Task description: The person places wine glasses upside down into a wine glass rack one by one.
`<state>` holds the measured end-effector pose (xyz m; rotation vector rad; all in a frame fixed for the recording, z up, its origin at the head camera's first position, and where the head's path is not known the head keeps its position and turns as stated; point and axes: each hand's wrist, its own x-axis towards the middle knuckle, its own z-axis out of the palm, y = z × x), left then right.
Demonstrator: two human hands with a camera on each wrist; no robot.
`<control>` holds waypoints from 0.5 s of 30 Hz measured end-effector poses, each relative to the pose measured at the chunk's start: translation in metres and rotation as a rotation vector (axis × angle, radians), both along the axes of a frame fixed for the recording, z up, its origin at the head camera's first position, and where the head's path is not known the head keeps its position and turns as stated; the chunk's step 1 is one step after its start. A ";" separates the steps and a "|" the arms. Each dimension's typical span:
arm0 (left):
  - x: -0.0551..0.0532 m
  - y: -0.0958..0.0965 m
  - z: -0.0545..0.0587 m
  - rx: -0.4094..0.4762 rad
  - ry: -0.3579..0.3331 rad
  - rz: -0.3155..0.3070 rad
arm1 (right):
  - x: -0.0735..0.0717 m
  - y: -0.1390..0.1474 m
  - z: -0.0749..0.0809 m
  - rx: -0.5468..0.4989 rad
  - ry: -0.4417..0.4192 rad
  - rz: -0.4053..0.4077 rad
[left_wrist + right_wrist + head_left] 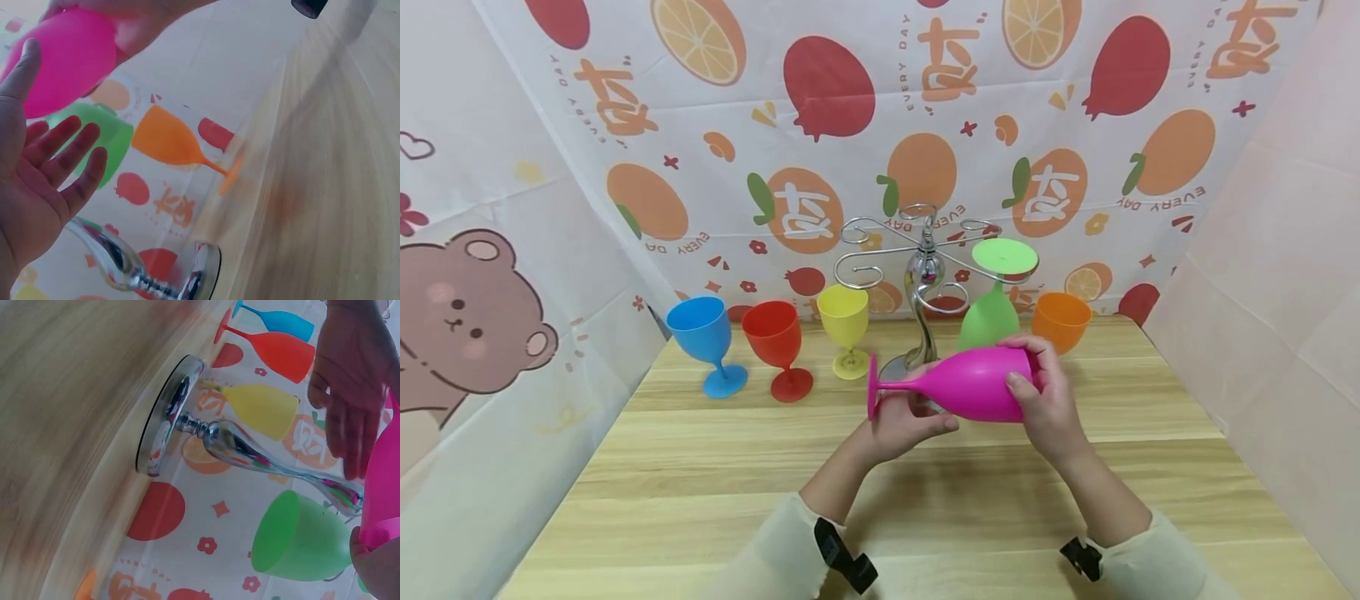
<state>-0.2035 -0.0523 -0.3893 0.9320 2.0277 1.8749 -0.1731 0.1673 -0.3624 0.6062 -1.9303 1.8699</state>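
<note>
Pale sleeves (775,546) and black wrist straps (845,555) stand nearest the head camera, at its lower edge. Right hand (1051,402): closed about the bowl of a pink goblet (973,383) near the rim, thumb on the near side. Goblet held above the counter (700,500), lying sideways, foot toward 9 o'clock, mouth toward 3. Left hand (901,427): below the stem, fingers spread and apart in the left wrist view, grip not closed; whether it touches the goblet cannot be told.

Taking the silver stand (925,271) as dial centre in the head view, the pink goblet lies at 5 o'clock. Green goblet (992,321) hangs inverted from a loop, foot at 3. Orange goblet (1062,321) is between 3 and 4; yellow goblet (844,315) and red goblet (772,333) at 8; blue goblet (700,329) between 8 and 9.

Obstructions noted: stand base partly covered by pink goblet and left hand; orange foot concealed in the head view, visible on the counter from the left wrist; several right fingertips unseen behind the bowl. Both wrist views crop the pink goblet; the right wrist view reduces the orange one to a sliver.
</note>
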 end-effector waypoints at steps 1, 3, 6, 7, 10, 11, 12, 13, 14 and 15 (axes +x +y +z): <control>0.001 0.001 0.001 0.001 0.003 0.006 | 0.000 0.000 0.000 0.003 -0.006 0.000; 0.002 0.002 0.002 -0.001 0.000 0.012 | 0.000 -0.001 0.000 0.006 -0.015 0.001; 0.001 0.003 0.000 0.010 0.004 0.018 | 0.000 -0.001 0.000 0.002 -0.029 0.014; 0.001 0.003 0.000 0.011 0.004 0.020 | 0.000 -0.001 -0.001 0.001 -0.033 0.019; 0.001 0.003 -0.001 0.024 0.005 0.036 | 0.001 0.000 -0.001 0.005 -0.049 0.042; 0.001 0.003 -0.001 0.034 0.006 0.042 | 0.001 0.000 -0.002 0.011 -0.053 0.049; 0.001 0.003 -0.001 0.046 0.007 0.046 | 0.001 0.001 -0.002 0.016 -0.058 0.057; 0.001 0.002 -0.002 0.060 0.008 0.049 | 0.001 0.002 -0.003 0.021 -0.064 0.065; 0.001 0.002 -0.002 0.075 0.005 0.050 | 0.001 0.003 -0.003 0.029 -0.068 0.073; 0.000 0.001 -0.002 0.093 0.003 0.046 | 0.000 0.003 -0.004 0.037 -0.071 0.084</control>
